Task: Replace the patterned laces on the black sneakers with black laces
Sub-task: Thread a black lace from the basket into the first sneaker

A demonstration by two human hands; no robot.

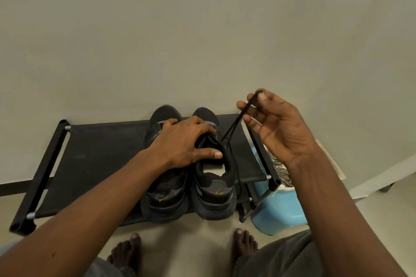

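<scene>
Two black sneakers stand side by side on a black fabric shoe rack [96, 155], toes to the wall: the left sneaker [165, 195] and the right sneaker [215, 193]. My left hand [182, 141] rests over both, fingers curled on the right sneaker's tongue, thumb at its collar. My right hand [274, 126] is raised to the right and pinches a black lace [234, 123] between thumb and forefinger. The lace runs taut down to the right sneaker's upper eyelets. Another strand hangs down that sneaker's right side.
A light blue bucket [279, 211] stands right of the rack, with patterned black-and-white laces [280, 170] lying on top of it. A plain wall rises behind the rack. My bare feet [126, 252] are on the floor in front. A white frame leans at the far right.
</scene>
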